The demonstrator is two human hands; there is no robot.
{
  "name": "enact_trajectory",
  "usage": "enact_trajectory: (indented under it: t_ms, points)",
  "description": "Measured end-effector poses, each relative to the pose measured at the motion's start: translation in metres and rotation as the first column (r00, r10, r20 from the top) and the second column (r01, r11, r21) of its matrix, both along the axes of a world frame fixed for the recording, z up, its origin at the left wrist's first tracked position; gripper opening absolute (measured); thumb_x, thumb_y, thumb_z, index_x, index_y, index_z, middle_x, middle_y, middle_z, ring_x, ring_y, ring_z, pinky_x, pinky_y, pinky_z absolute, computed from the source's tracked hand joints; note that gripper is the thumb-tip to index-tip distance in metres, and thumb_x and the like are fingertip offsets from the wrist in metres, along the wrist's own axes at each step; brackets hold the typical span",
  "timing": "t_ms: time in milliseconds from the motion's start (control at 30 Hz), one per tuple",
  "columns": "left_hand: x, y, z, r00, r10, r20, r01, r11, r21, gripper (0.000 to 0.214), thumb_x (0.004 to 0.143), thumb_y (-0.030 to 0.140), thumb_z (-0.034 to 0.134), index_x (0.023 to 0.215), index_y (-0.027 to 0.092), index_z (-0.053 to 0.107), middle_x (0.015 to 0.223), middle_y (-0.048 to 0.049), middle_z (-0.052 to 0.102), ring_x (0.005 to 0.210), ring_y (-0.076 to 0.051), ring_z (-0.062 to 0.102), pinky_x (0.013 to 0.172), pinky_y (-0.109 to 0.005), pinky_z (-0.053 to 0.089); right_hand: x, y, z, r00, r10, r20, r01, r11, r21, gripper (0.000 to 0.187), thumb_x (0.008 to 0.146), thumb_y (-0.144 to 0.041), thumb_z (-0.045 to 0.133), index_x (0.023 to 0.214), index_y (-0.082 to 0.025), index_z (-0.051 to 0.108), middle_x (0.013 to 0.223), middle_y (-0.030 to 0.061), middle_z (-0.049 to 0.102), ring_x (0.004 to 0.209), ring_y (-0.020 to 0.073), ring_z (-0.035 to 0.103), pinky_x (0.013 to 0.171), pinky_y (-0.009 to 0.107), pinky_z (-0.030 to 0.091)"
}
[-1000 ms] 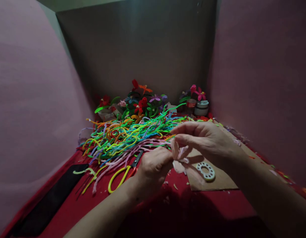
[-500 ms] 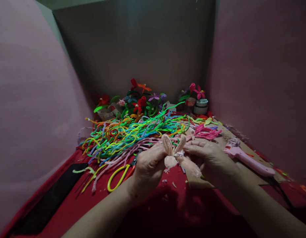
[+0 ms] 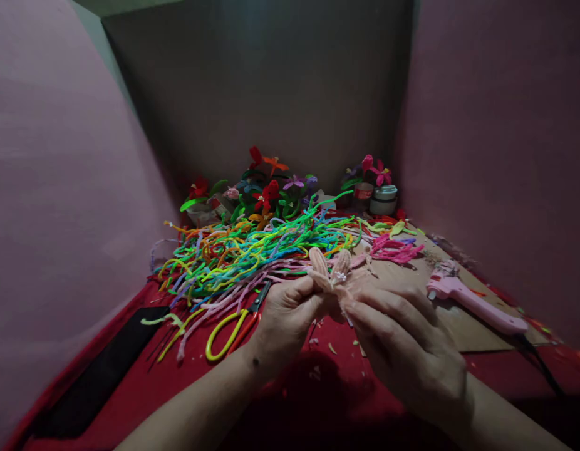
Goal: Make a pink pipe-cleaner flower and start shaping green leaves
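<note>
A pale pink pipe-cleaner flower (image 3: 319, 262) with a small cluster of white beads at its centre is held between both hands. My left hand (image 3: 287, 319) pinches it from the left, near the base of the petals. My right hand (image 3: 403, 332) is closed on its lower right side, fingertips on a petal; part of the flower is hidden behind these fingers. Just left of my left hand lie scissors (image 3: 227, 332) with yellow and red handles. Beyond the hands spreads a big heap of coloured pipe cleaners (image 3: 257, 247).
A pink glue gun (image 3: 478, 307) rests on cardboard (image 3: 412, 275) at the right, its cord trailing forward. Pink pipe-cleaner pieces (image 3: 396, 249) lie behind it. Finished flowers (image 3: 266, 194) and a lidded jar (image 3: 383, 200) stand along the back wall. A black strip (image 3: 102, 369) lies left.
My right hand has moved down and nearer, its fingers now covering the flower's lower right petal. The left hand keeps its pinch, and the flower has turned slightly.
</note>
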State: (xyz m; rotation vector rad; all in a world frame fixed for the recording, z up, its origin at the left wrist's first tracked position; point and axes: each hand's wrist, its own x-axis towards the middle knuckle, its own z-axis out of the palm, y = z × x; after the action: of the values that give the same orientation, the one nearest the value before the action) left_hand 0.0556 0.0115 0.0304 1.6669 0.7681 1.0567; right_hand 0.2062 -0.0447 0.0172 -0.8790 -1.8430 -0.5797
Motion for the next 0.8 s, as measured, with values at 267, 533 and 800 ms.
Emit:
enact_trajectory:
  t_ms: [267, 533, 800]
  points:
    - [0.001, -0.001, 0.003, 1.0, 0.0, -0.024, 0.002, 0.996, 0.095, 0.017, 0.076, 0.02, 0.054, 0.062, 0.016, 0.061, 0.061, 0.0016, 0.059, 0.059, -0.01, 0.051, 0.059, -0.019, 0.041, -0.005, -0.009, 0.027, 0.977, 0.076, -0.2, -0.103, 0.987, -0.126, 0.026, 0.073, -0.015, 0.059, 0.098, -0.013, 0.06, 0.089, 0.0117, 0.06, 0.086, 0.0234, 0.055, 0.073, 0.039, 0.046]
    - [0.0, -0.001, 0.0, 0.99, 0.079, -0.117, -0.06, 0.986, 0.157, 0.02, 0.077, 0.023, 0.053, 0.06, 0.014, 0.06, 0.058, 0.0016, 0.055, 0.057, -0.01, 0.048, 0.058, -0.021, 0.039, -0.02, 0.006, 0.045, 0.999, -0.048, -0.025, 0.045, 0.996, -0.08, 0.008, 0.076, -0.012, 0.058, 0.075, -0.015, 0.066, 0.076, 0.0069, 0.063, 0.078, 0.02, 0.05, 0.071, 0.037, 0.044]
    - [-0.001, 0.002, 0.009, 1.0, -0.021, 0.001, 0.021, 1.0, 0.018, 0.018, 0.076, 0.016, 0.054, 0.063, 0.014, 0.066, 0.057, 0.0014, 0.062, 0.055, -0.009, 0.054, 0.056, -0.019, 0.043, -0.002, 0.01, 0.059, 0.928, 0.109, -0.357, -0.228, 0.923, -0.31, 0.02, 0.078, -0.017, 0.056, 0.097, -0.018, 0.064, 0.093, 0.0065, 0.061, 0.084, 0.0172, 0.056, 0.073, 0.032, 0.047]
